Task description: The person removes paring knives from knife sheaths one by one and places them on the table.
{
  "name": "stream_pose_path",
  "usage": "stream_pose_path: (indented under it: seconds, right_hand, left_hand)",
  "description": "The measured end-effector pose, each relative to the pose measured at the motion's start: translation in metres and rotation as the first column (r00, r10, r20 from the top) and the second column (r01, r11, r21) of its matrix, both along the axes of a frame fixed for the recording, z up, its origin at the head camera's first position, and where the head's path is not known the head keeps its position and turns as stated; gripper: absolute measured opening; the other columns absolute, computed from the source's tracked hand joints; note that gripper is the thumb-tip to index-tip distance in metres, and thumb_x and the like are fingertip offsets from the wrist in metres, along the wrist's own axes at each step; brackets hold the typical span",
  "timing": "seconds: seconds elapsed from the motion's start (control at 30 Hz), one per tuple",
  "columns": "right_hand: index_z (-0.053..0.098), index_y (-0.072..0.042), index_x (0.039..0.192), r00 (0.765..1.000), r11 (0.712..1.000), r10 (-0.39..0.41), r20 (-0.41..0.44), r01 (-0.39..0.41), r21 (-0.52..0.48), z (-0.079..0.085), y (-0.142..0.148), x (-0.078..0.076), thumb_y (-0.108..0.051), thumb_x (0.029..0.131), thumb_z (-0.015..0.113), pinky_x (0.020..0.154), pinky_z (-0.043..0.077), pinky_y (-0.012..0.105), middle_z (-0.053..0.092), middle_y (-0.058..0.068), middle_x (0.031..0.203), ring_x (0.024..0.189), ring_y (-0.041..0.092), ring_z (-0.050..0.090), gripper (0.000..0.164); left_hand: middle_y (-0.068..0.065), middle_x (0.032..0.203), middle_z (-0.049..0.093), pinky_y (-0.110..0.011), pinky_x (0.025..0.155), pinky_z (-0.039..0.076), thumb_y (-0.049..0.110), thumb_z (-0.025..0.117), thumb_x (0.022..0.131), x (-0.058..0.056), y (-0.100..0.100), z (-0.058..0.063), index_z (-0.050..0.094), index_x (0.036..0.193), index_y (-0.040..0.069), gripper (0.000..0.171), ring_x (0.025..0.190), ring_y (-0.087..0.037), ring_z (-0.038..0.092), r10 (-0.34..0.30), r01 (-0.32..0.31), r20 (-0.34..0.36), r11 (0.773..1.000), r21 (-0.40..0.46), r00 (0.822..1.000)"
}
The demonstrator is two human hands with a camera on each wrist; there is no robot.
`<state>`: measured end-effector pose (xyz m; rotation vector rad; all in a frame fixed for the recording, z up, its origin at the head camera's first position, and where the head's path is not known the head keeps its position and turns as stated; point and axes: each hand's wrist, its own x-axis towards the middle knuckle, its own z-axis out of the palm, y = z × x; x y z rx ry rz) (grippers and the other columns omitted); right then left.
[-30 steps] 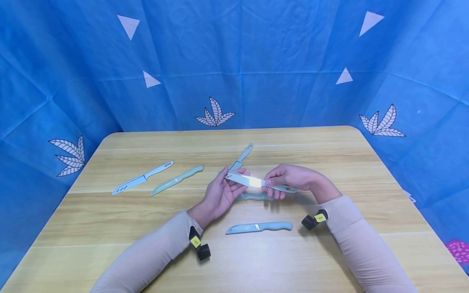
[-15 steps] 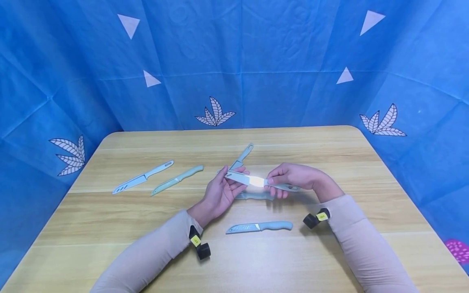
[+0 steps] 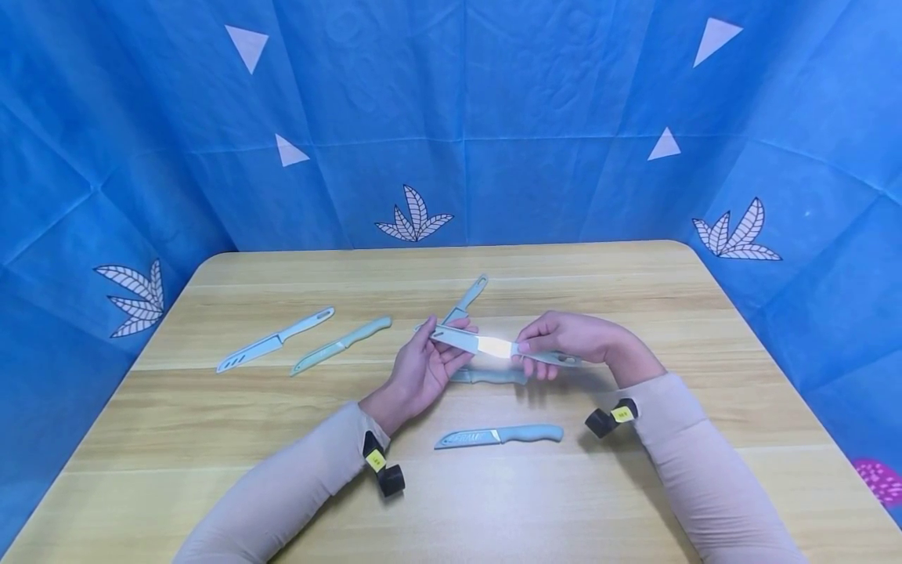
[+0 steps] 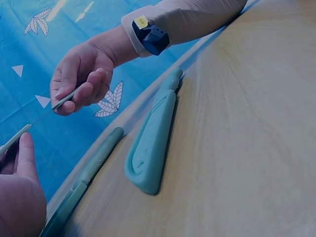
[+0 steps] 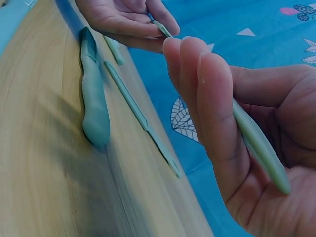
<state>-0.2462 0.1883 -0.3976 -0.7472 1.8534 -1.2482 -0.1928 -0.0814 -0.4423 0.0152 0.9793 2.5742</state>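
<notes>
My left hand (image 3: pixel 420 368) holds a light blue knife sheath (image 3: pixel 454 338) between thumb and fingers, above the table's middle. From the sheath's right end a shiny blade (image 3: pixel 496 347) runs to my right hand (image 3: pixel 564 341), which pinches the knife's pale blue handle (image 3: pixel 561 359). In the right wrist view the handle (image 5: pixel 261 148) lies between thumb and fingers, its end by the palm. The blade's tip is hidden in the sheath. Beneath the hands lies a sheathed knife (image 3: pixel 489 377), partly covered by the left hand. Nearer the front is another sheathed knife (image 3: pixel 499 436).
Two sheathed knives, one pale blue (image 3: pixel 275 341) and one greenish (image 3: pixel 340 346), lie on the left of the wooden table (image 3: pixel 211 439). One more knife (image 3: pixel 470 294) lies behind the hands, partly hidden. A blue cloth (image 3: pixel 535 94) hangs around the table.
The right hand has moved slightly right with the handle, and a longer stretch of blade shows outside the sheath. My left hand has stayed almost still.
</notes>
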Motion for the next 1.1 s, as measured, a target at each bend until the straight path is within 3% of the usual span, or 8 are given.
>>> stream_pose_path:
  seconds: [0.2, 0.37, 0.5, 0.7, 0.9, 1.1]
  right_hand:
    - [0.065, 0.008, 0.106, 1.0, 1.0, 0.001, -0.007, -0.001, 0.01, 0.0004, 0.0025, -0.0012, -0.019, 0.101, 0.056, 0.063, 0.059, 0.034, 0.069, 0.016, 0.084, 0.067, 0.022, 0.064, 0.03]
    - [0.064, 0.01, 0.107, 1.0, 1.0, 0.006, -0.011, -0.006, 0.01, 0.0016, 0.0036, -0.0013, -0.02, 0.101, 0.055, 0.062, 0.059, 0.034, 0.069, 0.015, 0.083, 0.067, 0.022, 0.063, 0.032]
    - [0.066, 0.009, 0.106, 1.0, 1.0, 0.002, -0.009, -0.001, 0.014, 0.0032, 0.0042, -0.0004, -0.02, 0.101, 0.055, 0.062, 0.059, 0.034, 0.068, 0.016, 0.083, 0.066, 0.022, 0.063, 0.031]
    - [0.065, 0.009, 0.106, 1.0, 1.0, -0.006, -0.004, 0.006, 0.017, 0.005, 0.0049, 0.0007, -0.021, 0.101, 0.056, 0.061, 0.059, 0.033, 0.068, 0.017, 0.083, 0.066, 0.022, 0.063, 0.031]
    - [0.063, 0.012, 0.107, 1.0, 1.0, -0.005, -0.014, 0.005, 0.021, 0.0042, 0.0058, 0.0005, -0.02, 0.101, 0.055, 0.062, 0.06, 0.035, 0.068, 0.017, 0.083, 0.067, 0.023, 0.064, 0.033]
    - [0.063, 0.013, 0.107, 1.0, 1.0, -0.016, -0.009, 0.016, 0.021, 0.006, 0.0071, 0.0017, -0.018, 0.101, 0.055, 0.063, 0.06, 0.035, 0.067, 0.018, 0.083, 0.068, 0.023, 0.064, 0.033]
  left_hand:
    - [-0.024, 0.14, 0.049, -0.039, 0.105, 0.046, 0.039, 0.036, 0.106, -0.0011, -0.0009, 0.0007, 0.047, 0.136, -0.004, 0.053, 0.129, -0.032, 0.049, 0.005, -0.006, 0.007, 1.0, 0.011, 1.0]
    - [-0.022, 0.133, 0.057, -0.039, 0.105, 0.046, 0.038, 0.036, 0.107, -0.0018, -0.0008, 0.0018, 0.048, 0.135, -0.005, 0.053, 0.121, -0.029, 0.057, 0.011, -0.011, 0.011, 1.0, 0.012, 1.0]
    - [-0.021, 0.13, 0.059, -0.038, 0.105, 0.046, 0.039, 0.035, 0.107, -0.0019, -0.0011, 0.0023, 0.044, 0.137, -0.006, 0.055, 0.123, -0.03, 0.056, 0.014, -0.015, 0.014, 1.0, 0.012, 1.0]
    - [-0.027, 0.146, 0.041, -0.038, 0.106, 0.045, 0.039, 0.034, 0.107, -0.0021, -0.002, 0.0021, 0.039, 0.142, -0.006, 0.057, 0.134, -0.035, 0.042, 0.017, -0.017, 0.005, 1.0, 0.019, 1.0]
    - [-0.028, 0.144, 0.042, -0.038, 0.105, 0.046, 0.04, 0.034, 0.107, -0.0025, -0.0028, 0.002, 0.048, 0.135, -0.004, 0.054, 0.129, -0.034, 0.048, 0.033, -0.033, -0.001, 0.999, 0.008, 0.999]
    - [-0.03, 0.148, 0.034, -0.037, 0.106, 0.045, 0.04, 0.035, 0.106, -0.0027, -0.0045, 0.0015, 0.054, 0.129, -0.002, 0.052, 0.129, -0.034, 0.049, 0.026, -0.025, -0.016, 0.999, 0.022, 1.0]
